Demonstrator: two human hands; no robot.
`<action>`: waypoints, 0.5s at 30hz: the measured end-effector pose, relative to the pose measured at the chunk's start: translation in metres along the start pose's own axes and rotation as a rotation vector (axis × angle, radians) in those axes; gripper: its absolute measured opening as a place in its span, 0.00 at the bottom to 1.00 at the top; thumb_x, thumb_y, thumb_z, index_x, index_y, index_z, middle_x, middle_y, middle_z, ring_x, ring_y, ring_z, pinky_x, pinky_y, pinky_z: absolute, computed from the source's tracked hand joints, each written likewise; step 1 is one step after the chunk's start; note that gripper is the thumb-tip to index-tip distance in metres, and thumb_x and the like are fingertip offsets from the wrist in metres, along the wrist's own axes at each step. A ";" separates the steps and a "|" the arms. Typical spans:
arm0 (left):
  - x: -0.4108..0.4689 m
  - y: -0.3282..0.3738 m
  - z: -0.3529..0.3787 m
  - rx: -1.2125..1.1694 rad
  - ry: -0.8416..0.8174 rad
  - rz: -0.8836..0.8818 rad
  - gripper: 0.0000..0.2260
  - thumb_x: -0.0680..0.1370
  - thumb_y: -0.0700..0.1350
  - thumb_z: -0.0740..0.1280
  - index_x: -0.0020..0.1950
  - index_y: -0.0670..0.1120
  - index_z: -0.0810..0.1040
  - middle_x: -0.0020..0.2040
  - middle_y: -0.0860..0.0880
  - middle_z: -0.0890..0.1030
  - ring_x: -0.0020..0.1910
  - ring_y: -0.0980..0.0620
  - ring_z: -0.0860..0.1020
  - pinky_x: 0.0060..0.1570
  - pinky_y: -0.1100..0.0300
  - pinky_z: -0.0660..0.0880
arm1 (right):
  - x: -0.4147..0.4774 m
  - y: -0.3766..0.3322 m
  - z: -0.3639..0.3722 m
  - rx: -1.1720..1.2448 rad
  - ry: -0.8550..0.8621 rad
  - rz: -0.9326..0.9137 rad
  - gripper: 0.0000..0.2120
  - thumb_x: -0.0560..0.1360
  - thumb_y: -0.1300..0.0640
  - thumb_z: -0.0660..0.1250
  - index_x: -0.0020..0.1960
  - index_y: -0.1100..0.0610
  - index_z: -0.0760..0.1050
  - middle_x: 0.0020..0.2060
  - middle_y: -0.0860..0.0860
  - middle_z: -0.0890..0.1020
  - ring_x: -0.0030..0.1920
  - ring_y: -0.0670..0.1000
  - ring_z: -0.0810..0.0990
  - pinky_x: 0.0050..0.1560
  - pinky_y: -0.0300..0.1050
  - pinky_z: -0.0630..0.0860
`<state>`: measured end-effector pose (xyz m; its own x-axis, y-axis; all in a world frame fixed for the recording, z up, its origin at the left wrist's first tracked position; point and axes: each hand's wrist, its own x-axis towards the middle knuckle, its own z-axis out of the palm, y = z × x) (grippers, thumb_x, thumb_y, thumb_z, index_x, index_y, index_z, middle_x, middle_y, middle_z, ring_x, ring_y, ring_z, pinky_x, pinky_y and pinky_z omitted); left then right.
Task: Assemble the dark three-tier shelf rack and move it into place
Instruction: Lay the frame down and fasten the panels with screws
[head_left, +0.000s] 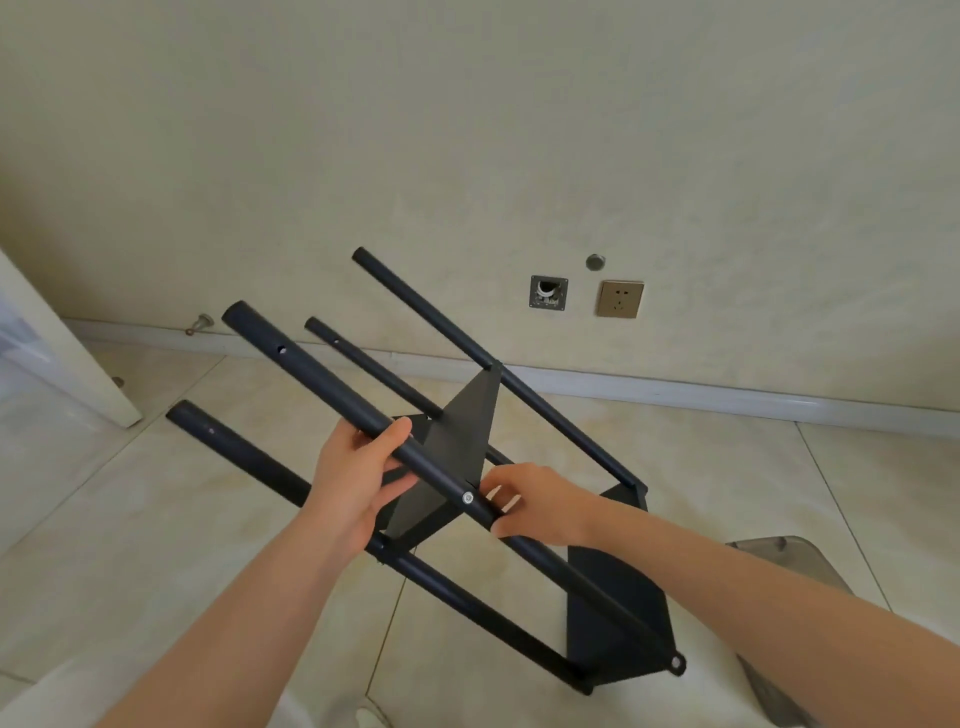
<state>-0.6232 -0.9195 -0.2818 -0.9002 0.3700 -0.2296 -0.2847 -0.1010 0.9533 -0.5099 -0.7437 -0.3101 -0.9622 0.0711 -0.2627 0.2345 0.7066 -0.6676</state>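
Observation:
The dark shelf rack (460, 436) is held tilted in the air above the floor, its several black poles pointing up to the left. Two dark shelf plates are fixed between the poles: one in the middle and one (615, 608) at the lower right end. My left hand (358, 473) grips the nearest upper pole (311, 371) just left of the middle plate. My right hand (535, 501) has its fingers curled around the same pole beside a silver screw (468, 498). The pole tops show open holes and carry no shelf.
Beige tiled floor (208, 545) lies below, with a wall and baseboard close behind. A socket (619, 299) and an open wall box (548, 292) sit low on the wall. A white door edge (62, 353) stands at left. A clear plastic stool (784, 566) is at lower right.

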 end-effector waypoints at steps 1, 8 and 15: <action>-0.001 0.005 0.004 0.038 -0.025 0.014 0.11 0.79 0.41 0.71 0.60 0.50 0.77 0.51 0.49 0.85 0.49 0.52 0.85 0.40 0.57 0.83 | -0.001 0.001 -0.002 0.005 0.003 -0.002 0.16 0.77 0.58 0.69 0.64 0.55 0.74 0.59 0.52 0.80 0.56 0.51 0.80 0.61 0.46 0.77; 0.000 0.029 0.027 0.335 -0.208 0.095 0.09 0.79 0.43 0.71 0.58 0.48 0.77 0.53 0.47 0.83 0.50 0.52 0.85 0.39 0.62 0.82 | -0.018 0.023 -0.062 0.001 0.190 0.084 0.11 0.79 0.52 0.66 0.61 0.51 0.78 0.57 0.45 0.80 0.54 0.44 0.79 0.50 0.33 0.71; 0.003 0.043 0.034 0.589 -0.276 0.176 0.10 0.78 0.42 0.72 0.56 0.52 0.75 0.49 0.49 0.84 0.46 0.57 0.85 0.41 0.62 0.82 | -0.044 0.053 -0.117 0.139 0.509 0.365 0.21 0.80 0.52 0.65 0.71 0.55 0.65 0.62 0.52 0.75 0.56 0.52 0.77 0.54 0.47 0.77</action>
<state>-0.6266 -0.8919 -0.2352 -0.7775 0.6241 -0.0773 0.1557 0.3101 0.9379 -0.4712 -0.6271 -0.2523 -0.7540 0.6395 -0.1499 0.5426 0.4779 -0.6908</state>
